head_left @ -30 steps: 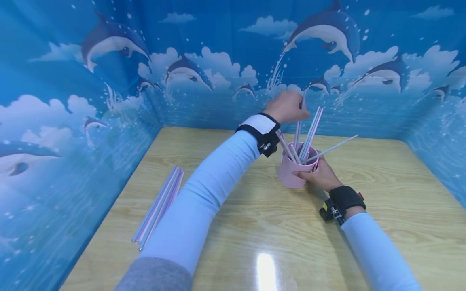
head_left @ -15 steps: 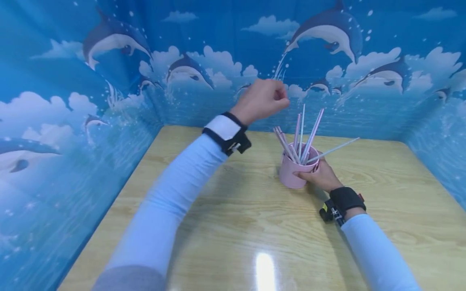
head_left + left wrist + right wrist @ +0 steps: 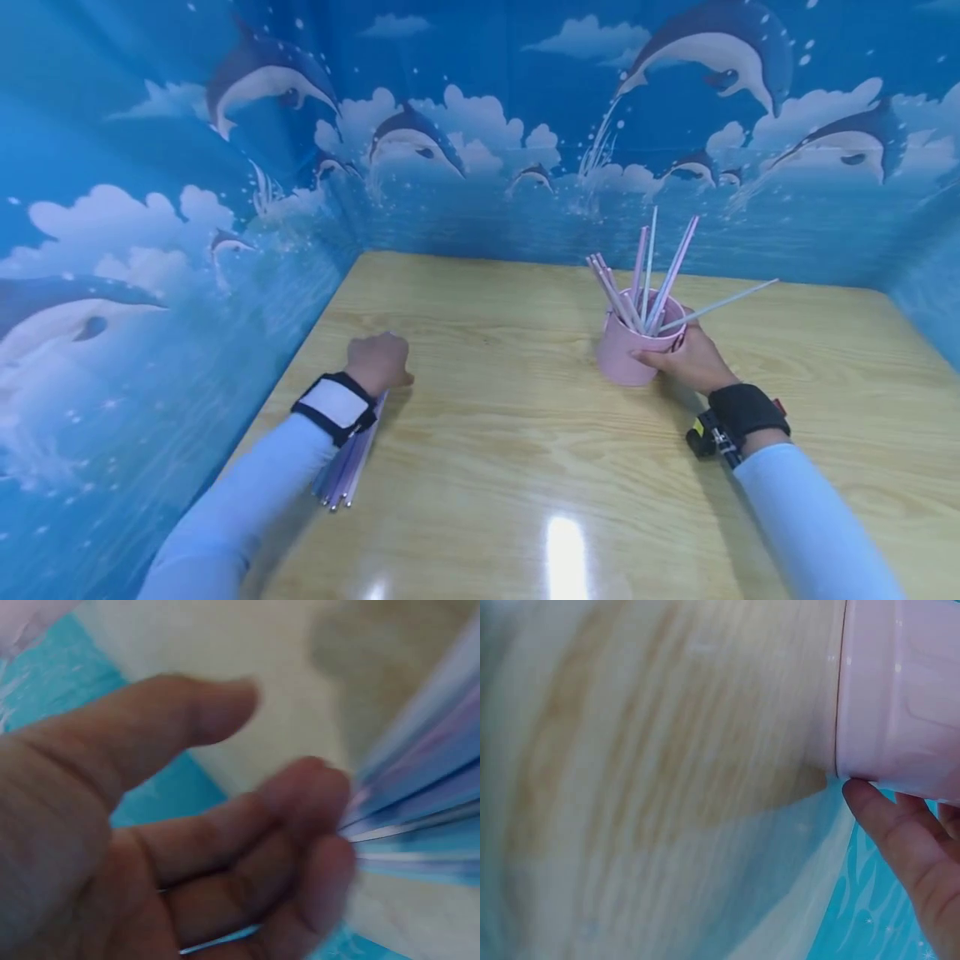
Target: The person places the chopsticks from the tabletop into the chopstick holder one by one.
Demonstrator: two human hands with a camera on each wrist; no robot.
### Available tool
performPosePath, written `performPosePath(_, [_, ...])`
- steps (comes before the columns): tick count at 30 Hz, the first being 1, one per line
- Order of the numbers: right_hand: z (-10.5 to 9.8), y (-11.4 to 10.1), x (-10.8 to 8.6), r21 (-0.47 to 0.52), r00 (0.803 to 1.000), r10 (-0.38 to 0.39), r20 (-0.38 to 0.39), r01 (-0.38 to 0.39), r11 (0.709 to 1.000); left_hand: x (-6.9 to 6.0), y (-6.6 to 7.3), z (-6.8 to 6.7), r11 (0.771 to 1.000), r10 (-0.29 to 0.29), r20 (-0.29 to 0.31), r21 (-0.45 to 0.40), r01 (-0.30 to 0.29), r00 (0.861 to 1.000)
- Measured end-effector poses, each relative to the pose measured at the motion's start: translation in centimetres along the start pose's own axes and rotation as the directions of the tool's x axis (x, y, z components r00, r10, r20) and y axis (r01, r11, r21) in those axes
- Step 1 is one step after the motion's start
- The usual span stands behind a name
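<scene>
My left hand is over the upper part of a bundle of long, thin, straw-like sticks in pastel lilac and blue, lying on the left of the table. In the left wrist view the thumb stands apart from the loosely bent fingers. Nothing lies between them, and the sticks are just beyond the fingertips. At the right, my right hand grips a small pink bucket by its side. Several similar sticks stand in it, one leaning far out to the right.
The wood-grain table is bounded at the back and sides by a blue dolphin-print curtain. Bare tabletop lies between the bundle and the bucket. A bright light reflection shows near the front.
My left hand has come away from above the bucket, moving left and down to the stick bundle. The right hand keeps its hold on the bucket. The head view has shifted slightly.
</scene>
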State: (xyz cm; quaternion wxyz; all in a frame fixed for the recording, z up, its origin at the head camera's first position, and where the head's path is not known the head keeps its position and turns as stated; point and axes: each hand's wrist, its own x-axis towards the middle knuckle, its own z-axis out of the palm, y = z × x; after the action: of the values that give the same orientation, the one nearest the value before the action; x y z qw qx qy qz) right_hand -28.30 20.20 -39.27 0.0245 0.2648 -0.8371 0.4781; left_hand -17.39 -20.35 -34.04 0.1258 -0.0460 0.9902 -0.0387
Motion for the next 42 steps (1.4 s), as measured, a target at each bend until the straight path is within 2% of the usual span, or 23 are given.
performPosePath(2, [0.0,0.2,-0.2,-0.002,1.0,-0.004,0.002,0.004,1.0,-0.1,-0.1,1.7,1.0,-0.014,0.031,0.016,0.013,0.999])
performPosePath(6, [0.0,0.4,-0.5,0.013,1.0,-0.008,-0.001,0.008,1.0,-0.3,-0.1,3.1,1.0,-0.027,0.042,0.011,0.026,0.999])
performPosePath(9, [0.0,0.3,-0.6,0.028,1.0,-0.016,-0.004,0.016,0.999,-0.3,0.2,3.2,0.999,-0.037,0.059,0.005,0.037,0.998])
performPosePath(14, [0.0,0.0,-0.7,0.023,1.0,-0.014,-0.011,0.015,1.0,-0.2,0.4,3.0,0.997,-0.065,0.024,0.034,0.065,0.998])
performPosePath(17, [-0.1,-0.3,-0.7,0.014,1.0,-0.012,-0.01,0.012,1.0,-0.2,0.5,2.8,0.995,-0.081,0.043,0.062,0.078,0.996])
performPosePath(21, [-0.4,-1.2,-0.9,0.009,1.0,-0.008,-0.012,0.008,1.0,-0.3,0.9,2.6,0.996,-0.055,0.08,0.07,0.05,0.995])
performPosePath(25, [-0.5,-2.4,-1.0,0.031,1.0,-0.008,-0.02,0.009,0.999,-0.1,1.1,2.7,0.999,-0.021,0.041,0.041,0.019,0.999])
performPosePath(27, [-0.4,-2.7,-1.0,0.046,1.0,-0.002,-0.016,0.003,0.999,0.0,1.2,2.5,1.0,0.013,0.026,0.008,-0.014,1.0])
performPosePath(29, [-0.3,-2.8,-1.1,0.057,1.0,0.005,-0.008,-0.004,0.998,0.0,1.4,1.5,0.997,0.062,-0.009,-0.037,-0.063,0.998])
performPosePath(30, [-0.2,-2.8,-1.1,0.061,1.0,0.009,-0.003,-0.009,0.998,0.0,1.6,0.6,0.994,0.091,-0.031,-0.066,-0.093,0.995])
performPosePath(32, [-0.2,-2.8,-1.0,0.051,1.0,0.013,0.005,-0.013,0.999,0.0,2.2,-2.3,0.977,0.134,-0.108,-0.15,-0.149,0.985])
performPosePath(33, [-0.2,-2.7,-1.0,0.046,1.0,0.012,0.006,-0.013,0.999,0.0,2.6,-4.1,0.965,0.152,-0.174,-0.188,-0.185,0.973])
performPosePath(34, [-0.3,-2.6,-0.9,0.041,1.0,0.011,0.006,-0.011,0.999,-0.1,3.1,-6.0,0.946,0.166,-0.253,-0.232,-0.227,0.953])
performPosePath(35, [-0.3,-2.4,-0.8,0.038,1.0,0.012,0.005,-0.012,0.999,-0.2,3.7,-8.0,0.919,0.174,-0.339,-0.283,-0.276,0.925])
performPosePath(36, [-0.4,-2.3,-0.7,0.031,1.0,0.012,0.003,-0.012,0.999,-0.3,4.3,-10.0,0.888,0.178,-0.438,-0.314,-0.335,0.881])
performPosePath(37, [-0.4,-2.1,-0.6,0.021,1.0,0.011,0.001,-0.011,1.0,-0.5,4.9,-11.8,0.854,0.168,-0.53,-0.342,-0.391,0.831])
performPosePath(38, [-0.4,-1.8,-0.5,0.015,1.0,0.01,0.001,-0.01,1.0,-0.6,5.6,-13.6,0.822,0.153,-0.616,-0.354,-0.446,0.773])
performPosePath(39, [-0.4,-1.6,-0.4,0.015,1.0,0.011,0.001,-0.011,1.0,-0.7,6.3,-15.1,0.789,0.14,-0.694,-0.353,-0.503,0.706])
performPosePath(40, [-0.4,-1.3,-0.3,0.018,1.0,0.012,0.002,-0.012,1.0,-0.8,7.1,-16.5,0.752,0.126,-0.755,-0.351,-0.558,0.643])
performPosePath(41, [-0.3,-1.0,-0.2,0.023,1.0,0.012,0.005,-0.012,1.0,-0.8,7.9,-17.6,0.723,0.115,-0.798,-0.341,-0.6,0.592])
performPosePath(42, [-0.2,-0.7,-0.1,0.027,1.0,0.011,0.007,-0.011,1.0,-0.8,8.8,-18.6,0.705,0.108,-0.826,-0.329,-0.629,0.554])
